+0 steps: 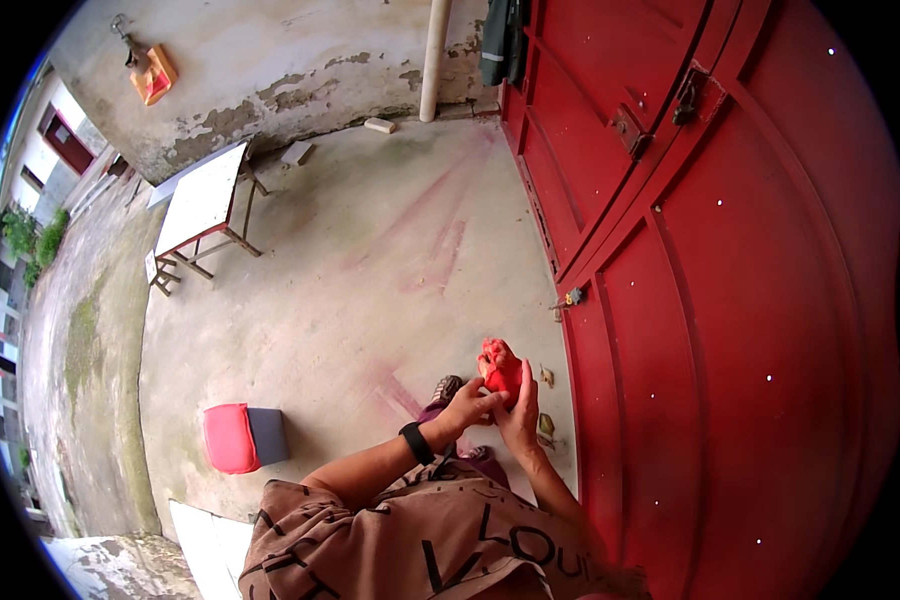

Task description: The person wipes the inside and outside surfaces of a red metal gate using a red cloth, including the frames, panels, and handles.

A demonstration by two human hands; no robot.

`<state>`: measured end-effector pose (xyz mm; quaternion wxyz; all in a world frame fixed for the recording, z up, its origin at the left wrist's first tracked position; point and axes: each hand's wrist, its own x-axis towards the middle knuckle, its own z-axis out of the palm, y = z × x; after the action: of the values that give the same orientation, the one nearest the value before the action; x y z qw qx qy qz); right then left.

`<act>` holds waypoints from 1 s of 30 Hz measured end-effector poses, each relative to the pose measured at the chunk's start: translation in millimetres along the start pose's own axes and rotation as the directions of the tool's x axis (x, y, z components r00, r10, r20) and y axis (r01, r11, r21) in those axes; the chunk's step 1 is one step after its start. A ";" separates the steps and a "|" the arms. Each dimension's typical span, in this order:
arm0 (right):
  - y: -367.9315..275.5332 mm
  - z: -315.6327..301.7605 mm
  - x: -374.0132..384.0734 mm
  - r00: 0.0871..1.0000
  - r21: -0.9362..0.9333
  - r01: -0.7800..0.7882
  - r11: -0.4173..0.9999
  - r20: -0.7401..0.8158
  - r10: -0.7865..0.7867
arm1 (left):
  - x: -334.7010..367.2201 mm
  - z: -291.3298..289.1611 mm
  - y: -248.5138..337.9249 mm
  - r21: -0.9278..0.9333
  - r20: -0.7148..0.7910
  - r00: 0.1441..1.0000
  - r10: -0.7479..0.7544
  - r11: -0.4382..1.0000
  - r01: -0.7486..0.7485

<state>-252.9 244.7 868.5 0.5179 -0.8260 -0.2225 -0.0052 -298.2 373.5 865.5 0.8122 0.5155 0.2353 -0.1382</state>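
A bright red, crumpled, lumpy thing point(501, 366) is held up in front of my body; a dark spot shows at its left side. I cannot make out whether it is a rubber glove, a cloth or a bag. My right hand point(519, 412) grips it from the right and below, fingers pointing up along its side. From the left, my left hand point(466, 406), with a black band point(417, 443) at the wrist, closes on its lower edge, the fingertips meeting the right hand there. Part of the left fingers is hidden.
Tall red metal doors point(710, 330) with a bolt and padlock stand close on my right. Dry leaves point(547, 425) lie along their foot. A red-topped grey stool point(232, 438) is on my left; a white-topped table point(203, 197) stands farther off, before a peeling wall with a pipe point(434, 60).
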 end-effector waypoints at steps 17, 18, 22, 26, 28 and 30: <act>-36.9 96.6 157.1 0.986 -0.117 -0.032 0.993 0.160 0.051 | 49.7 -109.4 192.2 0.694 0.637 0.619 0.460 -0.691 -0.201; -42.8 107.7 168.3 0.984 -0.119 -0.028 0.992 0.172 0.049 | 55.5 -122.2 199.1 0.685 0.658 0.588 0.470 -0.698 -0.208; -105.2 140.1 211.3 0.932 0.003 -0.270 0.963 0.252 0.260 | 69.7 -167.1 215.9 0.778 0.615 0.537 0.577 -0.555 -0.294; -112.4 176.7 235.0 0.930 -0.082 0.009 0.997 0.366 0.022 | 97.4 -216.3 220.6 0.855 0.492 0.667 0.560 -0.452 -0.252; -128.9 190.2 244.3 0.919 -0.320 0.262 0.911 0.371 -0.134 | 105.8 -239.6 223.0 0.897 0.410 0.727 0.551 -0.388 -0.212; -165.6 209.2 257.0 0.839 -0.230 0.444 0.866 0.447 -0.311 | 117.3 -260.8 222.8 0.941 0.318 0.755 0.573 -0.286 -0.180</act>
<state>-129.6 577.6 974.2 0.3074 -0.8220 -0.4789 0.0218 -156.8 706.9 882.7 0.1081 0.9908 -0.0223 0.0786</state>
